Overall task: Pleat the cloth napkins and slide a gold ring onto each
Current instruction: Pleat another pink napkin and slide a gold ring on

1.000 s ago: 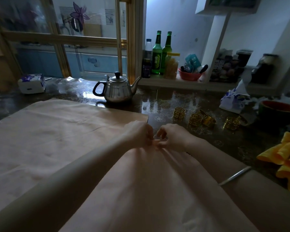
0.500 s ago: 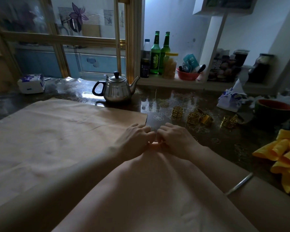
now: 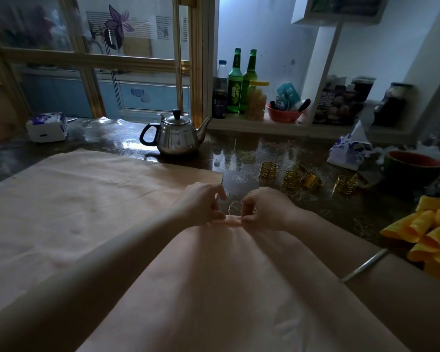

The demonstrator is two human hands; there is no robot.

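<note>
Dark glossy table (image 3: 239, 153) carries a steel teapot (image 3: 175, 135) and gold rings (image 3: 292, 179); left hand (image 3: 201, 203) and right hand (image 3: 262, 208) each pinch the peach napkin (image 3: 214, 275) fold.

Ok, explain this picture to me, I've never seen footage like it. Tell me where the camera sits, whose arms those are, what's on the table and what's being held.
No machine here: a person wears one wide-angle camera on the head, so the picture looks forward and down along their own bare arms. The left hand and right hand meet in the middle, and each pinches the far edge of the peach napkin, gathering a small fold between them. More peach cloth lies flat to the left. On the dark glossy table beyond the hands stand several loose gold rings. Farther back is a steel teapot; at the right edge lie folded yellow cloths.
</note>
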